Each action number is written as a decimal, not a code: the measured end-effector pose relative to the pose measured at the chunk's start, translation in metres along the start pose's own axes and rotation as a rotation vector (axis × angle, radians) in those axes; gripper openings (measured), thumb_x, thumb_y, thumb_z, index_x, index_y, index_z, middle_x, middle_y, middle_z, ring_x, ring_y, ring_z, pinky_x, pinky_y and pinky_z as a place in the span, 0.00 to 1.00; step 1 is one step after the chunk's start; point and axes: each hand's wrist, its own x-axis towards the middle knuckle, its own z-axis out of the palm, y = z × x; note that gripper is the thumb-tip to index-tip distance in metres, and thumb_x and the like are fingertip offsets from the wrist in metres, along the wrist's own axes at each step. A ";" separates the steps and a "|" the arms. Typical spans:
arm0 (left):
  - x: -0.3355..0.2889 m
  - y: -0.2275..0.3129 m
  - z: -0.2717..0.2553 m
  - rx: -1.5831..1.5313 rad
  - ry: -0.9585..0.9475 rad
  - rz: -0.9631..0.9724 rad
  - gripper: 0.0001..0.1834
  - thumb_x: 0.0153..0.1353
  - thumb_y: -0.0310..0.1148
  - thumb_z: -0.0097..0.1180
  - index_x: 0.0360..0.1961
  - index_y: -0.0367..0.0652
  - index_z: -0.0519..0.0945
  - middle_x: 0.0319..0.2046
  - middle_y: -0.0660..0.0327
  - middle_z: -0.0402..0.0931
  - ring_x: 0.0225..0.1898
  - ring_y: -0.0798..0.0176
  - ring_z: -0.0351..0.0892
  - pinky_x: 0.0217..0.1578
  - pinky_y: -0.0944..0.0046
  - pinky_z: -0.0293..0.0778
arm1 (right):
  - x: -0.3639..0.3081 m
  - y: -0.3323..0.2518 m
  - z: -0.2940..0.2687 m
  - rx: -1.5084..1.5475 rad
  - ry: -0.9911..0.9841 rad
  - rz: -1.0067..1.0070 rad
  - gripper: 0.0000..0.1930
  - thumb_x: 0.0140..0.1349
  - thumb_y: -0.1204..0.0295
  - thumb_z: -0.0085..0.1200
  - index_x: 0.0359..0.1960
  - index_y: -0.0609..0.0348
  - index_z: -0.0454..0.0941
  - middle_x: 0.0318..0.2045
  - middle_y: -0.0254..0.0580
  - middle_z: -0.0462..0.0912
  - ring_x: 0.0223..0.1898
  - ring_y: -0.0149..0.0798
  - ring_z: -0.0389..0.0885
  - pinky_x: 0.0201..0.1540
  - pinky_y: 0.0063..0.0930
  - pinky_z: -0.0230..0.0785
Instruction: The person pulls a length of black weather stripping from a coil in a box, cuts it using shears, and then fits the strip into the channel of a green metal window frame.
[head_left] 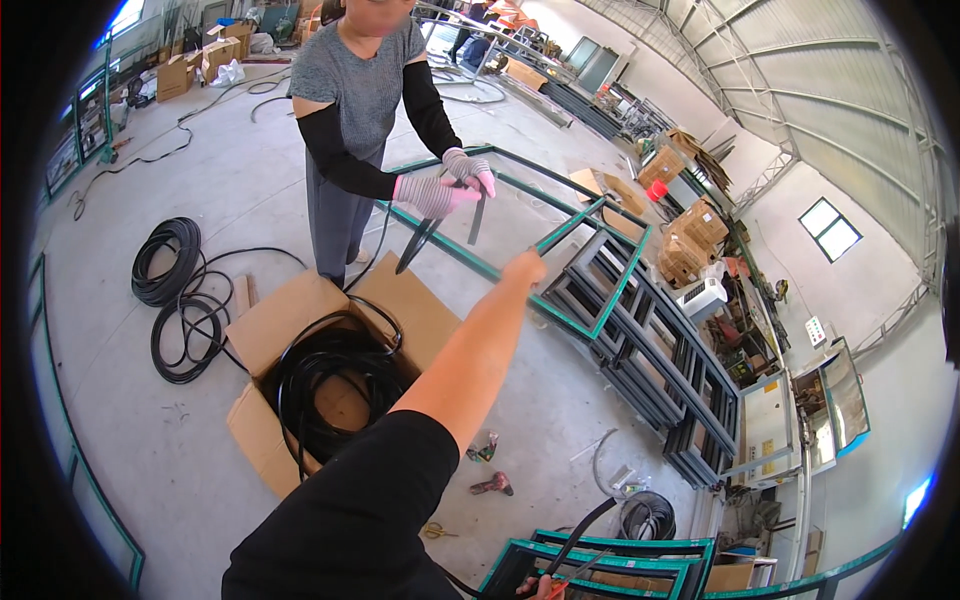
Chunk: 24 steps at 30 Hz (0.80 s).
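Observation:
My left arm reaches forward in a black sleeve, and my left hand point(525, 268) is closed on the edge of a green-edged window frame point(618, 300). This frame lies slanted on top of a stack of dark grey frames point(655, 365). At the lower edge, my right hand point(540, 588), partly cut off, grips a black rubber strip point(585, 530). An orange-handled tool point(558, 590) shows at the same hand; its kind is unclear. Across from me, a person point(350, 110) in striped gloves holds dark strips point(425, 235) in both hands.
An open cardboard box point(270, 320) holds coiled black strip point(310, 375). More black coils point(165, 262) lie on the floor to its left. A red power drill point(492, 484) and scissors point(437, 530) lie near me. Green-edged frames point(690, 550) stand at lower right.

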 end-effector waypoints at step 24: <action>-0.146 -0.194 0.138 -0.836 -0.341 -0.357 0.14 0.62 0.32 0.50 0.49 0.47 0.74 0.25 0.60 0.76 0.21 0.68 0.73 0.23 0.66 0.71 | 0.076 -0.009 -0.045 -0.992 -0.053 -0.762 0.18 0.48 0.71 0.63 0.40 0.62 0.72 0.30 0.52 0.78 0.30 0.59 0.77 0.34 0.45 0.70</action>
